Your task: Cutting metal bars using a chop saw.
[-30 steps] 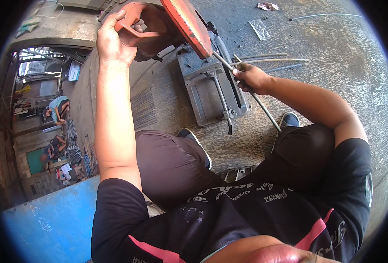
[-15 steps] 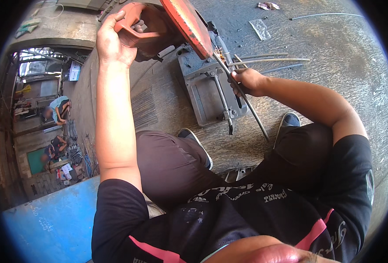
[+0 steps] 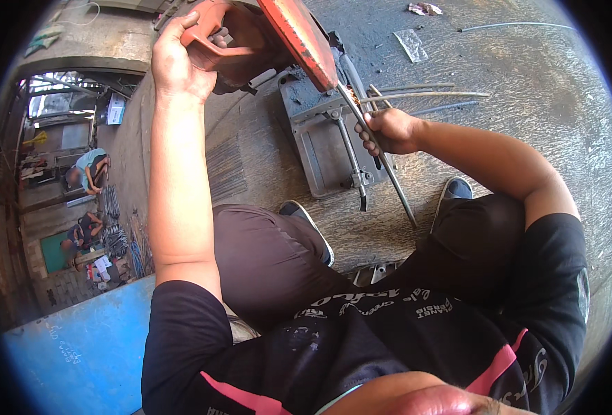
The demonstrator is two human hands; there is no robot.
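My left hand [image 3: 178, 59] grips the orange handle of a chop saw [image 3: 250, 41] at the top of the view, with the orange blade guard [image 3: 299, 38] slanting down beside it. My right hand [image 3: 389, 131] is closed around a thin steel rod [image 3: 396, 183] that lies across the saw's grey metal base [image 3: 319, 149], right under the guard. The rod's near end points toward my right shoe [image 3: 454, 190]. My knees are bent, with my legs on either side of the saw base.
Several loose steel rods [image 3: 423, 93] lie on the concrete floor beyond the saw. Scraps of paper [image 3: 413, 45] sit farther off. A blue surface [image 3: 78, 339] is at lower left. Two other people [image 3: 88, 169] crouch among rod bundles at the far left.
My right hand has slid the rod slightly along the saw base. My left hand keeps hold of the handle in nearly the same spot.
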